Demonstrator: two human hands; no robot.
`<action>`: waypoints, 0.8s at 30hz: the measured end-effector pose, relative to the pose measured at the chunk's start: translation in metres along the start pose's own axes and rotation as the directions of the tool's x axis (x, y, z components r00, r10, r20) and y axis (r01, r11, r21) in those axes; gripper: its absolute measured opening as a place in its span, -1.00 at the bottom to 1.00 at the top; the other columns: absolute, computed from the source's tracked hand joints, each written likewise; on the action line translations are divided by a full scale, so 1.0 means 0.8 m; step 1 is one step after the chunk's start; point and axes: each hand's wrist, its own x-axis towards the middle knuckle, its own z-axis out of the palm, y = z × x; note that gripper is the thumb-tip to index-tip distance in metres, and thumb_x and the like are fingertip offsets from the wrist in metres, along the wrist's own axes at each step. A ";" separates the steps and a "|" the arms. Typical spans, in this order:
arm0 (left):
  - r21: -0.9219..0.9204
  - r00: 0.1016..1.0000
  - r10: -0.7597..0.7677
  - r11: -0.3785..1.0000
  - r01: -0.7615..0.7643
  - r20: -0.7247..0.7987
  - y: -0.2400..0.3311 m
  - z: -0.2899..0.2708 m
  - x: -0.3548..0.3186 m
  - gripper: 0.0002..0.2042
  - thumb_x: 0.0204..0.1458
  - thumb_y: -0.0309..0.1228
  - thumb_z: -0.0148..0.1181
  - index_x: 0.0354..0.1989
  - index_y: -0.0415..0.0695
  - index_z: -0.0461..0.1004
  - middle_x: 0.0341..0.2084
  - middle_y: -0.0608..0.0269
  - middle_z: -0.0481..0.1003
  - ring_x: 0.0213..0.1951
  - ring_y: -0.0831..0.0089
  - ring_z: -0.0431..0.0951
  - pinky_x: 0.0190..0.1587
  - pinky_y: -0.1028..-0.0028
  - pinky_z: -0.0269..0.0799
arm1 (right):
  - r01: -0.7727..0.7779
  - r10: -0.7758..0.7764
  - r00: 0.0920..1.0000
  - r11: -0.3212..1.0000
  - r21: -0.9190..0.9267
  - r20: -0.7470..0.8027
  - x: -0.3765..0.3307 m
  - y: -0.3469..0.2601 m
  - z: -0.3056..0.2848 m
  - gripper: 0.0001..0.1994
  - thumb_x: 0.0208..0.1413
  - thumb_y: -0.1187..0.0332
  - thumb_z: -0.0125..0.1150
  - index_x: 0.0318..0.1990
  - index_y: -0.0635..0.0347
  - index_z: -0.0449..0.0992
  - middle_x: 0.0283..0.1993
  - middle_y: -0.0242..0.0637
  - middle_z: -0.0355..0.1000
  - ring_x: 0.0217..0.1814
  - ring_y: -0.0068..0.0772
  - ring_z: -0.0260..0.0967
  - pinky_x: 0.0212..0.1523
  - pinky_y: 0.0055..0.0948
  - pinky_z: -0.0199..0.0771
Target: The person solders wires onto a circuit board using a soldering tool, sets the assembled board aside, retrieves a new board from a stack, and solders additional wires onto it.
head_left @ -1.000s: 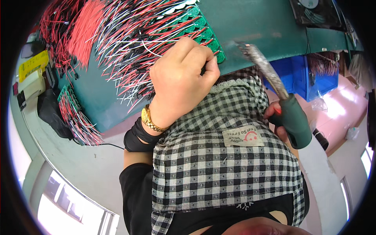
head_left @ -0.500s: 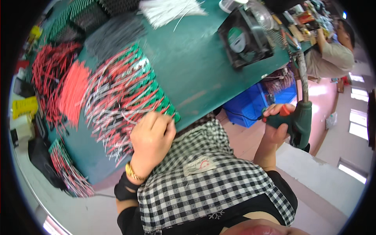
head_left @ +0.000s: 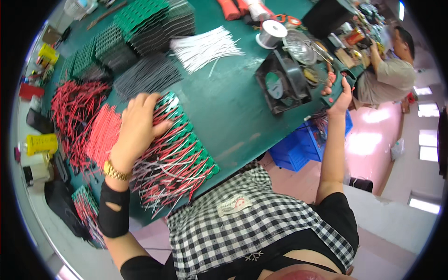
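Note:
My left hand (head_left: 137,125) rests palm-down on a row of small green circuit boards with red and white wires (head_left: 179,156), laid out on the green table (head_left: 224,102); a gold watch sits at its wrist. Out at the table's right edge, my right hand (head_left: 339,93) grips the dark green handle of a soldering tool (head_left: 337,84), whose tip reaches toward a wire stand. A black square fan (head_left: 282,83) stands between the two hands.
Bundles of red wires (head_left: 77,112), black wires (head_left: 147,74) and white wires (head_left: 205,46) lie on the table, with stacked green boards (head_left: 140,21) behind and a solder spool (head_left: 270,33). Another person (head_left: 389,70) sits at the far right. A blue crate (head_left: 303,149) is under the table.
The view has tilted up across the table. My left hand slid leftward along the wired boards and flattened. My right hand carried the soldering tool up and away to the stand at the table's edge.

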 end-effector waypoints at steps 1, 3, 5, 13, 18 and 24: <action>0.048 0.999 -0.032 0.998 0.031 0.023 0.002 0.002 -0.002 -0.45 -0.20 -0.23 0.34 0.01 -0.08 0.33 -0.18 0.16 0.38 -0.07 0.14 0.34 -0.04 0.24 0.20 | -0.074 0.079 0.995 0.993 0.090 -0.054 -0.003 0.005 -0.010 -0.61 0.18 0.11 -0.11 -0.07 0.25 0.38 -0.34 -0.26 0.40 -0.56 -0.47 0.24 -0.48 -0.43 0.26; 0.088 0.998 -0.052 0.995 0.049 0.035 -0.012 0.004 0.005 -0.43 -0.24 -0.16 0.36 -0.01 -0.07 0.36 -0.21 0.18 0.38 -0.09 0.16 0.34 -0.04 0.24 0.17 | -0.085 0.092 0.995 0.983 0.161 -0.042 -0.004 0.016 -0.028 -0.60 0.17 0.12 -0.09 -0.07 0.30 0.38 -0.25 -0.23 0.45 -0.56 -0.50 0.21 -0.49 -0.46 0.25; 0.096 0.999 -0.032 0.995 0.034 -0.021 -0.019 0.004 0.002 -0.44 -0.32 -0.09 0.39 -0.11 -0.07 0.42 -0.25 0.17 0.38 -0.12 0.15 0.34 -0.09 0.18 0.17 | -0.204 0.195 0.979 0.927 0.316 0.060 0.002 0.017 -0.048 -0.61 0.16 0.14 -0.06 -0.09 0.35 0.38 -0.19 -0.21 0.47 -0.56 -0.53 0.20 -0.52 -0.49 0.25; -0.074 0.957 0.146 0.983 -0.169 -0.249 0.004 -0.037 -0.027 -0.55 -0.37 -0.27 0.48 -0.31 -0.17 0.41 -0.43 0.17 0.40 -0.44 0.25 0.45 -0.43 0.43 0.39 | -0.157 0.152 0.988 0.964 -0.214 -0.042 0.005 0.006 -0.046 -0.62 0.21 0.17 -0.09 -0.11 0.39 0.39 -0.34 -0.15 0.41 -0.52 -0.47 0.29 -0.51 -0.51 0.32; -0.305 0.800 -0.002 0.925 -0.226 -0.600 0.008 -0.081 -0.067 -0.60 -0.34 -0.44 0.51 -0.31 -0.19 0.44 -0.52 0.40 0.44 -0.51 0.68 0.36 -0.46 0.65 0.34 | -0.150 0.150 0.989 0.968 -0.202 -0.015 -0.005 0.007 -0.064 -0.65 0.22 0.19 -0.08 -0.12 0.38 0.35 -0.31 -0.15 0.39 -0.46 -0.47 0.32 -0.44 -0.50 0.36; -0.515 0.984 -0.088 0.857 -0.003 -0.153 0.014 -0.059 -0.067 -0.57 -0.30 -0.35 0.50 -0.26 -0.23 0.44 -0.53 0.43 0.44 -0.46 0.70 0.34 -0.37 0.64 0.34 | -0.097 0.103 0.995 0.971 -0.219 0.015 -0.013 0.025 -0.065 -0.66 0.23 0.22 -0.10 -0.09 0.39 0.34 -0.29 -0.15 0.40 -0.43 -0.46 0.33 -0.42 -0.50 0.37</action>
